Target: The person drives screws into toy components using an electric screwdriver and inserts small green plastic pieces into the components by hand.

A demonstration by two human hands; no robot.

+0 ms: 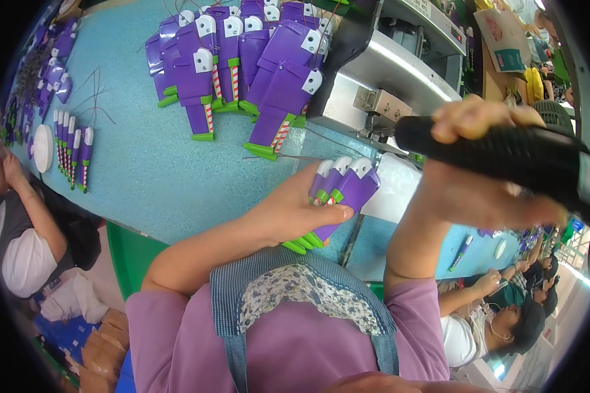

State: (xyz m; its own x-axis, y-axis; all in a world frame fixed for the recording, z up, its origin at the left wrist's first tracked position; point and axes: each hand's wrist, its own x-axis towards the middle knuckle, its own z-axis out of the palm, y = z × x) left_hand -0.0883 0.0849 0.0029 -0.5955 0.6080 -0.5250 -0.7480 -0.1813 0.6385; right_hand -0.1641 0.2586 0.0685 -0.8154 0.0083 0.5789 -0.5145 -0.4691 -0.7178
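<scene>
My left hand [292, 213] is closed around several purple toy leg pieces [364, 191] with white hinge ends and green feet. The thumb lies across them, over the near side of the table. My right hand [462, 190], smeared by motion, is wrapped round a black electric screwdriver [505, 152] with a ribbed grip. Its narrow end points left, close to the metal feeder machine [400, 82] and the small bracket on that machine's front. Beyond my left hand lies a heap of purple leg pieces [278, 72] with red-and-white striped strips and green feet.
Slim purple sticks [75, 147] lie at the left by a white round lid [43, 148]. A white sheet [392, 187] is beside the machine on the blue table [151, 177]. Thin dark wires stick out among the pieces. Co-workers [488, 321] sit at both sides.
</scene>
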